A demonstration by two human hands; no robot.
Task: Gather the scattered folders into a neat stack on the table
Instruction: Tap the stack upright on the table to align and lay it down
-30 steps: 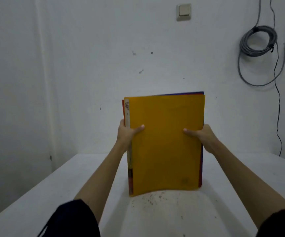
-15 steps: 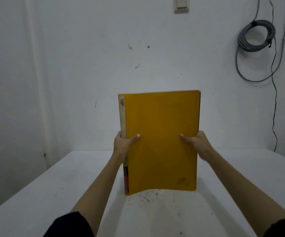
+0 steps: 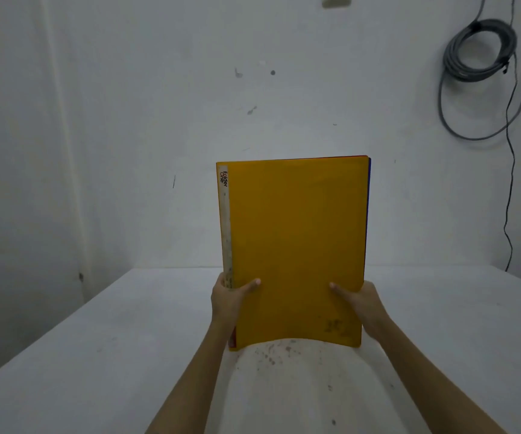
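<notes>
A bundle of folders [image 3: 293, 245] stands upright on its bottom edge on the white table [image 3: 96, 355], the yellow folder facing me. Thin red and blue edges of other folders show behind it along the top, the right side and the lower left corner. My left hand [image 3: 229, 300] grips the bundle's left edge low down, thumb on the yellow cover. My right hand [image 3: 361, 303] grips the right edge at the same height, thumb on the cover. The yellow cover's bottom edge bows upward in the middle.
The table runs to a white wall [image 3: 159, 120] right behind the folders. A coiled grey cable [image 3: 478, 51] hangs on the wall at the upper right, with a thin black wire [image 3: 509, 198] dropping from it. A wall switch [image 3: 335, 0] sits at the top edge. Dark specks mark the table near me.
Both hands have slid down the sides of the bundle, from its middle to its lower part. The folder edges now line up more closely behind the yellow cover.
</notes>
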